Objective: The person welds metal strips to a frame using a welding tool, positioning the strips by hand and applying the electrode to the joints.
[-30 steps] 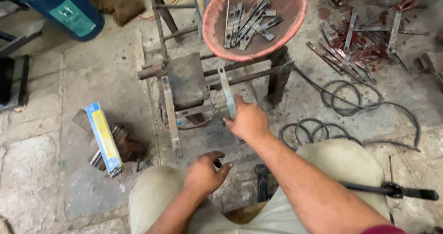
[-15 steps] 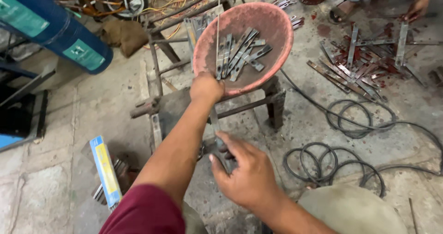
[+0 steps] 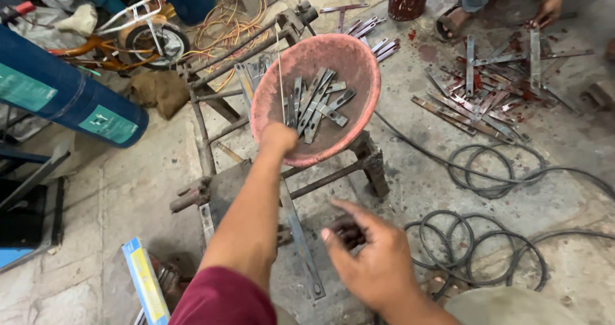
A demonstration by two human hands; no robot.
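Note:
A reddish round bowl [image 3: 346, 62] sits on top of a rusty metal stand [image 3: 205, 190] and holds several flat grey metal strips [image 3: 317, 104]. A thin rod [image 3: 280, 75] stands up inside it. My left hand [image 3: 278, 139], on an arm with a maroon sleeve, reaches over the bowl's near rim; its fingers are hidden. My right hand [image 3: 371, 261] hovers lower, fingers spread and holding nothing, just right of a long flat strip [image 3: 301, 242] lying on the stand.
Coiled black cables [image 3: 477, 242] lie on the floor at right. Beyond them a pile of red-stained strips [image 3: 493, 97] is worked by another person's hand [image 3: 544, 8]. A blue cylinder [image 3: 70, 101], a small bicycle [image 3: 134, 37] and a yellow-blue box [image 3: 144, 280] are on the left.
My left hand rose from my lap to the bowl's rim. My right hand let go of the strip it held on the stand and drew back. The view tilted up.

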